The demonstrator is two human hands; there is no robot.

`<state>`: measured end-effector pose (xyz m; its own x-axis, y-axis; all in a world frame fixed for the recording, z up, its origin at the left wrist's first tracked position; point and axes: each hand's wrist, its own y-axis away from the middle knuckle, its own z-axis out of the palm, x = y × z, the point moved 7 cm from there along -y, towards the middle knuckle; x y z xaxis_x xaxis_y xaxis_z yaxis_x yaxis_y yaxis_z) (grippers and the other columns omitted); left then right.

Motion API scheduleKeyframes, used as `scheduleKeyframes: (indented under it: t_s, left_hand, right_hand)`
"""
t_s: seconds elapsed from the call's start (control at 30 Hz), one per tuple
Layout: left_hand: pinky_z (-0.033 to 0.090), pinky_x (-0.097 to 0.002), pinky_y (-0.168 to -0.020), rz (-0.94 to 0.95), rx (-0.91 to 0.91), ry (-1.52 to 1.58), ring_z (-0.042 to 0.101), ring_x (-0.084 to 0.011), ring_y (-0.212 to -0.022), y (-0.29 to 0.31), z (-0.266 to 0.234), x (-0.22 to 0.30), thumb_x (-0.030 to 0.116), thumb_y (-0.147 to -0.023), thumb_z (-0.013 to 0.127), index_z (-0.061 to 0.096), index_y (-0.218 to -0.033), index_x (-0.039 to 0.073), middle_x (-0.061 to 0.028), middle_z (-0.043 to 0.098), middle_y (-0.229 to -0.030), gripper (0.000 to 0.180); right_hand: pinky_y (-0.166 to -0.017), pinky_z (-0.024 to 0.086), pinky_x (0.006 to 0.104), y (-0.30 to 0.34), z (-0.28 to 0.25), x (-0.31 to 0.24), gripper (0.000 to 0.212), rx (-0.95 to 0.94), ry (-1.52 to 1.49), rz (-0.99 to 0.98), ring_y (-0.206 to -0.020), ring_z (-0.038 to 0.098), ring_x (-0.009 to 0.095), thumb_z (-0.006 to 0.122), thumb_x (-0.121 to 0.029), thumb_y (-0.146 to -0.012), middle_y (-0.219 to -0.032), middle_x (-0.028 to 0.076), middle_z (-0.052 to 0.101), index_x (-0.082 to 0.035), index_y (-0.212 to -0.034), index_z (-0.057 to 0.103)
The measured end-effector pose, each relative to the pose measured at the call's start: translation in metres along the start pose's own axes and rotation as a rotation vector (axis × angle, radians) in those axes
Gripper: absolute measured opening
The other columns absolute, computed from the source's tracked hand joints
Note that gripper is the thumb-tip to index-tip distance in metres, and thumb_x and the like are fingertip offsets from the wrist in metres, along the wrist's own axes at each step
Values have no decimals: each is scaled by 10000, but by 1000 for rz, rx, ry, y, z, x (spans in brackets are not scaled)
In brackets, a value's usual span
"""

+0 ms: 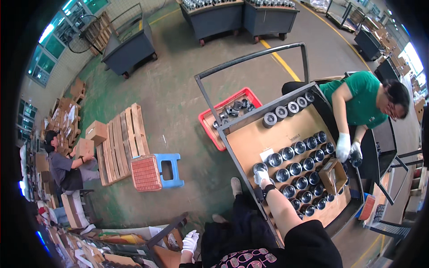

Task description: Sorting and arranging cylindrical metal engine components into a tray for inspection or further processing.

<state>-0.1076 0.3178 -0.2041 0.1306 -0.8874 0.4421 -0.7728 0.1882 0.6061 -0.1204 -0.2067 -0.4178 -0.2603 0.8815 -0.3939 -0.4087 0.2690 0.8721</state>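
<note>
My right hand (261,177), in a white glove, reaches into the cart at its left edge. Its fingers are closed on the near rim of a dark round metal part (259,167) that looks like a piston; the fingertips are partly hidden. Rows of similar dark, shiny-topped pistons (295,169) stand on a brown cardboard sheet (250,138) in the cart. My left hand (190,241), also gloved in white, hangs low at my left side near a dark metal frame. Its fingers are loosely apart, and I see nothing in it.
A co-worker in green (364,98) leans over the cart's right side, gloved hands holding a dark part (355,158). An open cardboard box (334,175) sits among the pistons. Left lie a red crate (210,129), blue stool (172,171) and wooden pallet (123,143); another person handles boxes.
</note>
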Motion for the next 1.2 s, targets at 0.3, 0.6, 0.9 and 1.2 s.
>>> scheduleKeyframes:
  t_s: [0.3,0.6,0.9,1.2]
  left_hand:
    - [507,-429,-895,13,-173,-44,650,-352,-1030,-73,-39,121,374,-890,647,676,-1166,124,-216,685,-1031,374]
    - [439,-447,-1023,351,-258,-259,574,-384,-1167,-141,-73,305,399,-933,514,624,-1266,144,-205,621,-1237,433]
    - [452,-435,-1003,605,-305,-232,587,-373,-1150,-137,-69,398,372,-935,534,627,-1253,100,-205,637,-1207,429]
    - [464,-455,-975,373,-345,-428,596,-384,-1126,-130,-66,300,432,-931,550,641,-1230,152,-205,641,-1202,419]
  right_hand:
    - [-516,449,347,-26,-17,-13,185,-101,70,302,-597,590,269,550,-284,-930,-611,74,549,-108,-910,602]
    - [-728,519,411,224,103,-174,228,226,1268,-867,-826,658,332,600,-259,-825,-861,145,688,-76,-901,713]
    - [-452,410,282,238,96,-158,227,100,653,-771,-486,523,125,698,-273,-866,-600,20,575,-77,-768,635]
    - [-568,499,403,45,-38,-53,246,202,953,-751,-700,663,280,578,-238,-908,-811,131,694,-26,-830,675]
